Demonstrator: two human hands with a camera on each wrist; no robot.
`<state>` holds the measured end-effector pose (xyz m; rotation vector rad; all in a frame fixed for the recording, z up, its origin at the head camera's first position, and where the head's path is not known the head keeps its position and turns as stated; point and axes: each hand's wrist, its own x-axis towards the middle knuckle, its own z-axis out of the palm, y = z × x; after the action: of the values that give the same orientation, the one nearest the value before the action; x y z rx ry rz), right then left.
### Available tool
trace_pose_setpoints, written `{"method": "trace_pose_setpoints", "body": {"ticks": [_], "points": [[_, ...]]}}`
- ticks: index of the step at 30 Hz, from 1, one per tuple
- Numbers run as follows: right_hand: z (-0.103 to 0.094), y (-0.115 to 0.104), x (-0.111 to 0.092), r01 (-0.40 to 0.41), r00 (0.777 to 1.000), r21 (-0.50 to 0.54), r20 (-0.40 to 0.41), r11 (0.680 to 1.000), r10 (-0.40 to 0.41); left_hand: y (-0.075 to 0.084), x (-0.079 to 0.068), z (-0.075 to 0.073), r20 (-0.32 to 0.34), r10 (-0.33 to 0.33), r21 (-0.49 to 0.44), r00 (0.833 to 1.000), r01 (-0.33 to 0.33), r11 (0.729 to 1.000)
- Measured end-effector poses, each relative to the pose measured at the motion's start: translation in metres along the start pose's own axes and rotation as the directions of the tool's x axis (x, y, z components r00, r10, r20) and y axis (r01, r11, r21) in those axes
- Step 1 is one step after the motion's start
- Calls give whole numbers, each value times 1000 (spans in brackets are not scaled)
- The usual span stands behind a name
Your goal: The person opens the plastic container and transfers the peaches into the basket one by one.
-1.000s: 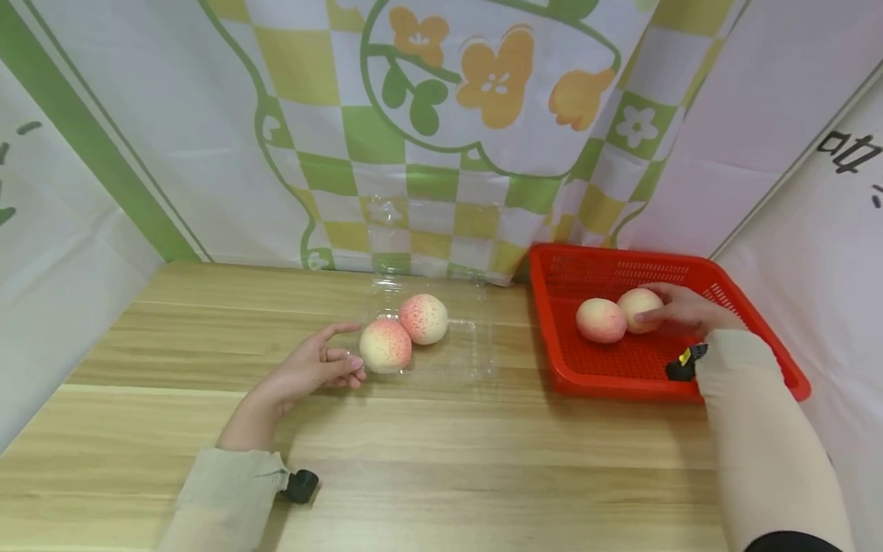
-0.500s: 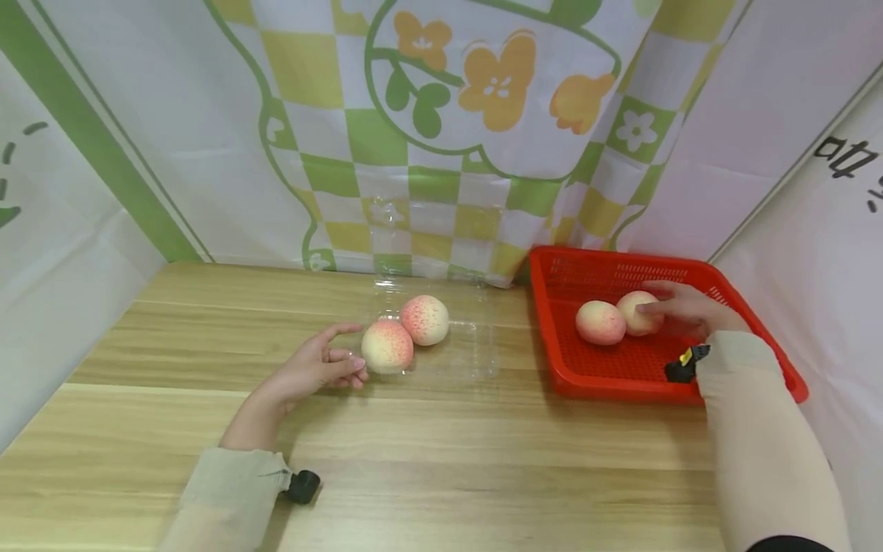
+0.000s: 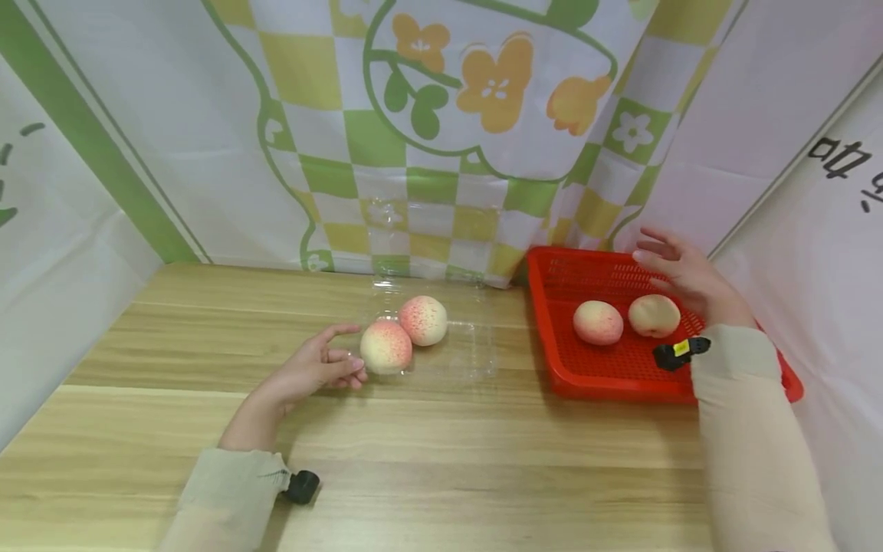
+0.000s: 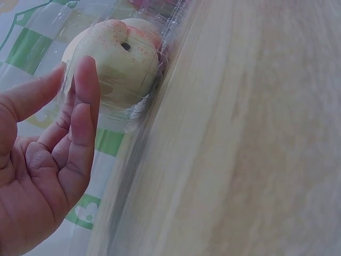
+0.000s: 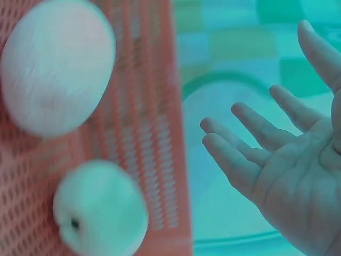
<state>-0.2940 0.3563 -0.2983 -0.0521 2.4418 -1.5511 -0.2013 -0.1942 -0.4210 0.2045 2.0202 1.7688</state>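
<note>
Two peaches with pink blush, a front peach point(image 3: 386, 347) and a back peach point(image 3: 424, 320), sit touching in the left half of a clear plastic clamshell box point(image 3: 472, 349), its lid raised. My left hand point(image 3: 313, 368) pinches the box's left edge between thumb and fingers; in the left wrist view the clear rim runs between the fingertips. A red basket point(image 3: 562, 381) holds two more peaches apart, a left one point(image 3: 598, 322) and a right one point(image 3: 654, 316) showing its stem hollow. Above the basket's back rim, my right hand point(image 3: 690, 276) is spread and holds nothing.
The box and basket stand at the back of a wooden table point(image 3: 441, 468). Behind them hangs a checked, flowered cloth point(image 3: 434, 184); white cloth walls point(image 3: 828, 307) close in both sides.
My right hand has let go of the right peach in the basket and lifted up and back. That peach has rolled slightly right, showing its hollow. My left hand stays put.
</note>
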Motion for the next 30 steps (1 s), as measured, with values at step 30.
{"method": "trace_pose_setpoints", "body": {"ticks": [30], "points": [[134, -74, -33, 411, 908, 441, -124, 797, -400, -1, -1, -4, -16, 33, 33, 999, -33, 999]]}}
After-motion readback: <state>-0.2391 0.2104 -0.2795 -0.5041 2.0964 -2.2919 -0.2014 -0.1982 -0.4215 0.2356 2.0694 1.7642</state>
